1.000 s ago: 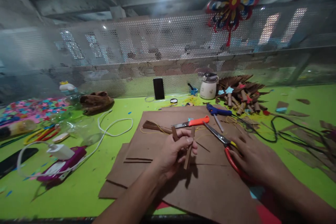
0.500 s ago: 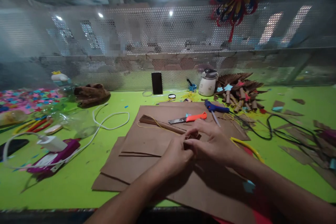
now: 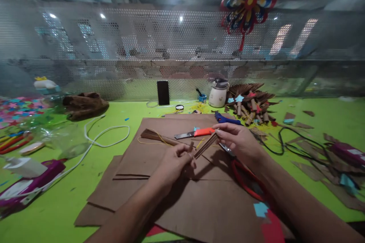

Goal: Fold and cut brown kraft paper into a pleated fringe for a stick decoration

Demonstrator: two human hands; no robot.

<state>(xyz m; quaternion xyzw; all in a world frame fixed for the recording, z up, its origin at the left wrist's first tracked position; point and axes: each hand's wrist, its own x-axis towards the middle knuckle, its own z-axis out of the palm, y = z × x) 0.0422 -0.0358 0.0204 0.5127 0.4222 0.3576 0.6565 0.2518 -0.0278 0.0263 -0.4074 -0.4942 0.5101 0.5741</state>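
Observation:
Both hands hold a bundle of thin brown paper strips (image 3: pixel 205 145) above the brown cardboard sheets (image 3: pixel 159 193). My left hand (image 3: pixel 176 159) pinches the near lower end of the strips. My right hand (image 3: pixel 238 139) pinches the far upper end, so the bundle slants between them. Red-handled scissors (image 3: pixel 243 176) lie on the cardboard under my right wrist. An orange-handled utility knife (image 3: pixel 195 133) lies just beyond the hands, with a folded brown paper fan (image 3: pixel 155 135) and yellow thread to its left.
A blue glue gun (image 3: pixel 226 119), a white jar (image 3: pixel 218 93), a black phone (image 3: pixel 163 92) and a pile of brown paper fans (image 3: pixel 253 100) stand at the back. White cable (image 3: pixel 107 136) and a purple box (image 3: pixel 30 182) lie left; black cable (image 3: pixel 293 140) right.
My hands, pressed together over the cardboard half a second ago, have drawn apart, stretching the strip bundle between them. A second ago my right hand rested on the scissors.

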